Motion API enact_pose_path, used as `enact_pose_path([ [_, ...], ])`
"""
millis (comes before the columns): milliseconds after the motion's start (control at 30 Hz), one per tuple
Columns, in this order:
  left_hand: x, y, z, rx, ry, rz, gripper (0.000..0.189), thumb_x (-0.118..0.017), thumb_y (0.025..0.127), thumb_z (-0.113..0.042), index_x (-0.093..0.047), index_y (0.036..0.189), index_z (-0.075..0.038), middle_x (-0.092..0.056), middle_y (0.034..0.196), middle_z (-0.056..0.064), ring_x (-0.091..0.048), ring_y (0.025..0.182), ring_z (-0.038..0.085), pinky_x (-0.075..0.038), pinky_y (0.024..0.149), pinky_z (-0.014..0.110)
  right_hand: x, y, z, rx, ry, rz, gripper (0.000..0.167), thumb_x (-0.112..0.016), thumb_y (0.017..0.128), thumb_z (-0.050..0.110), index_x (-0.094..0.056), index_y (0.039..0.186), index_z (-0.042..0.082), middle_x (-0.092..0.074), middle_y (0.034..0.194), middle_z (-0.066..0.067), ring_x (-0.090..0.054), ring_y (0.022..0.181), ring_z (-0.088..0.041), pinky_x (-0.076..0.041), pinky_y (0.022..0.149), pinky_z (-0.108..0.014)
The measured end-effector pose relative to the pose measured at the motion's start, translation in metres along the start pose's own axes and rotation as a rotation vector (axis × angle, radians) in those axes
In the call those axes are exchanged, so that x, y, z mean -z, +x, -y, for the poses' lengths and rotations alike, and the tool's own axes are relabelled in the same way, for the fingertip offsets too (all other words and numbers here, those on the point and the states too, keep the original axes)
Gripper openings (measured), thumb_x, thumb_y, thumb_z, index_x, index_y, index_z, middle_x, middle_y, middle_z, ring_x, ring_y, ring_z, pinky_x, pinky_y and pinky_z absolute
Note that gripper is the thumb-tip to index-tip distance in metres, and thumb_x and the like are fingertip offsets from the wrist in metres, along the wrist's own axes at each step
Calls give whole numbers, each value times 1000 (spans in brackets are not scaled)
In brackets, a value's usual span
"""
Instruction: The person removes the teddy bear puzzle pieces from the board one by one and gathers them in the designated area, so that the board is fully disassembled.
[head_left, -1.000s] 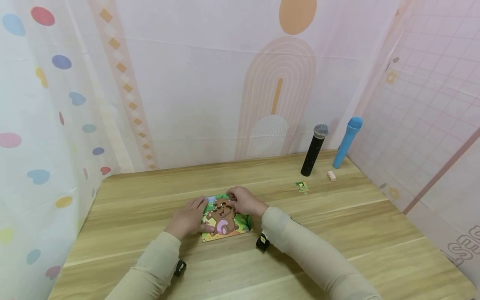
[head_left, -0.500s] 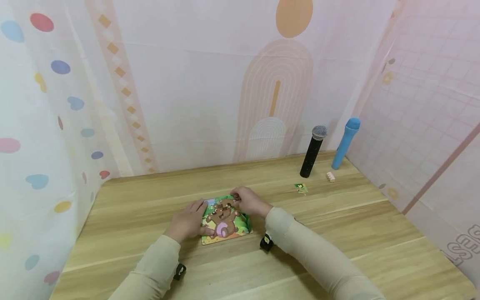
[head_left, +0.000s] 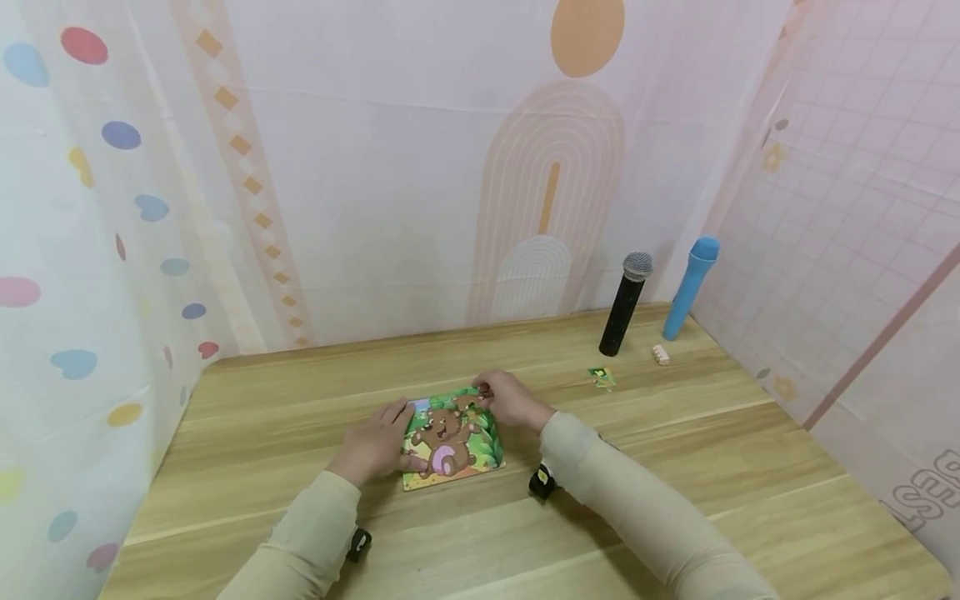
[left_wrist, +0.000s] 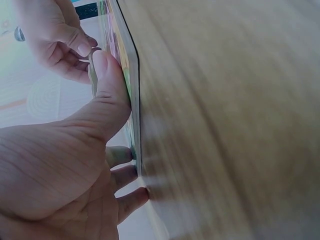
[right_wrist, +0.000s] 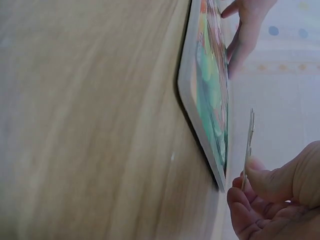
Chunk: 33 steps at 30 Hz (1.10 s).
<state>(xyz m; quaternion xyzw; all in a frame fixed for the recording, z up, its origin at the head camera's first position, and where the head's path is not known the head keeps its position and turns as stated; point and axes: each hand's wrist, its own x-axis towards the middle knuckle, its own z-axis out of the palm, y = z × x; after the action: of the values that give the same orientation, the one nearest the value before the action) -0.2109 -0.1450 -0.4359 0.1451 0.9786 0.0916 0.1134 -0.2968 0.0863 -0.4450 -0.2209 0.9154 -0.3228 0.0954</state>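
A square jigsaw puzzle with a brown bear on a green and yellow scene lies flat on the table. My left hand rests along its left side, thumb over the picture and fingers at the edge. Between the thumb and fingers of my right hand is a thin puzzle piece, seen edge-on and raised above the board in the right wrist view. Brown and green show on this piece in the head view, over the puzzle's upper right corner. My right fingers hide part of it.
A black microphone and a blue microphone stand at the back right of the wooden table. In front of them lie a small pale block and a flat green and yellow piece. A patterned curtain hangs behind.
My right hand has moved a little to the right with the puzzle piece, uncovering more of the bear picture. My left hand stays at the puzzle's left side.
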Motion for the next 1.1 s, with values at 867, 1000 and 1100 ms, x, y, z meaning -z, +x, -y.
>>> enact_pose_path([
  [867,0,3,1,5,15,14,102,-73,84,-54,-30,156,5,-23,164,23,-26,149,44,-38,104,71,33,-16,-40,-75,14,-52,35,-54,93,-19,-62,127,-10,-64,110,-15,-60,103,-25,-55,92,-37],
  [1000,0,2,1,9,12,21,102,-72,85,-54,-29,156,4,-22,165,23,-25,149,44,-36,106,70,37,-17,-45,-77,5,-70,33,-55,93,-19,-63,124,-9,-64,108,-15,-60,102,-25,-55,91,-37],
  [1100,2,0,-1,11,2,17,101,-73,84,-53,-30,156,5,-23,164,24,-26,149,45,-37,105,71,40,-19,-48,-83,0,-75,34,-56,93,-19,-64,124,-9,-65,111,-16,-61,105,-27,-55,92,-38],
])
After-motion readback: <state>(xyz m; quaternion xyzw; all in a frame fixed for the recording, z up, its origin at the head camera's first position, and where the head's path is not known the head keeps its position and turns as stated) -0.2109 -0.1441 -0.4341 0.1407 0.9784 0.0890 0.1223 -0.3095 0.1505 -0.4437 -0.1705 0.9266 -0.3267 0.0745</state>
